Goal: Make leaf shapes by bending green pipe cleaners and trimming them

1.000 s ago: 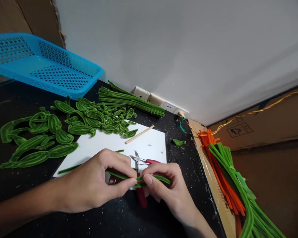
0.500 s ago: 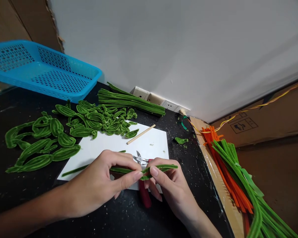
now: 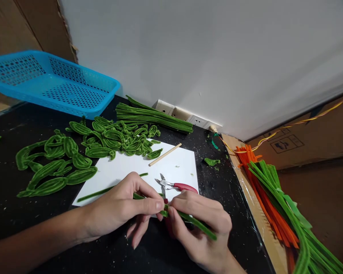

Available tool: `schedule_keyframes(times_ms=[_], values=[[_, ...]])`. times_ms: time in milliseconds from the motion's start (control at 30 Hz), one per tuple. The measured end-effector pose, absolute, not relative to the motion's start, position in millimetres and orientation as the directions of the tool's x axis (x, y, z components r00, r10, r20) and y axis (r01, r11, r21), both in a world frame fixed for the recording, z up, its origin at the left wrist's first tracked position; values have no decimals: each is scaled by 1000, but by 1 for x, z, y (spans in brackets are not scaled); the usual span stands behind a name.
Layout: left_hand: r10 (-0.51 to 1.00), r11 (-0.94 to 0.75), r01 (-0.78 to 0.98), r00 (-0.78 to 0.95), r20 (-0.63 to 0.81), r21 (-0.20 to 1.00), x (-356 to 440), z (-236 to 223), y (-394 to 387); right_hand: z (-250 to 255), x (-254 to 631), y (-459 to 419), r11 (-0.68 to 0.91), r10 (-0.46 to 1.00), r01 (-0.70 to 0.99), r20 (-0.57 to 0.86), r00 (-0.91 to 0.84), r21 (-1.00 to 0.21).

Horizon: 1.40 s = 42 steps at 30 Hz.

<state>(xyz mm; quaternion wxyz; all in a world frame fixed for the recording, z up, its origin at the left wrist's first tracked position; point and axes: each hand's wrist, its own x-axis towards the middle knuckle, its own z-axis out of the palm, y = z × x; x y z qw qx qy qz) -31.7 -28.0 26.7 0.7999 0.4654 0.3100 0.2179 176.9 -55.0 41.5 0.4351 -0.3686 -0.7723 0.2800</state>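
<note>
Between thumb and fingers, my left hand (image 3: pixel 125 209) pinches a dark green pipe cleaner (image 3: pixel 201 225). My right hand (image 3: pixel 202 224) grips the same pipe cleaner just to the right, and its free end sticks out over my right fingers. Part of it is hidden behind both hands. Just beyond them lie open wire cutters (image 3: pixel 185 187) with red handles, partly covered by my right hand. Another green pipe cleaner (image 3: pixel 95 194) lies on the white sheet (image 3: pixel 125 165), running behind my left hand. A heap of leaf-shaped pipe cleaner loops (image 3: pixel 114 139) overlaps the sheet's far edge.
A thin wooden stick (image 3: pixel 165 154) rests on the sheet. Behind the heap are a bundle of green pipe cleaners (image 3: pixel 154 118) and a blue basket (image 3: pixel 74 102). Orange pipe cleaners (image 3: pixel 268 205) and lighter green ones (image 3: pixel 291 213) lie at the right. Wall sockets (image 3: pixel 183 114) line the back.
My right hand has turned over and shifted right and down, so the pipe cleaner's free end now slants downward. My left hand stays pinched on it. The view has shifted slightly.
</note>
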Motion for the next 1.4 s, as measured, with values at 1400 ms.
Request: schedule_keyframes(times_ms=[1400], values=[[861,322,-15,420,-286,947,-9,14,-42,26,171,-53,-92,965,-341,0,-261,-936]])
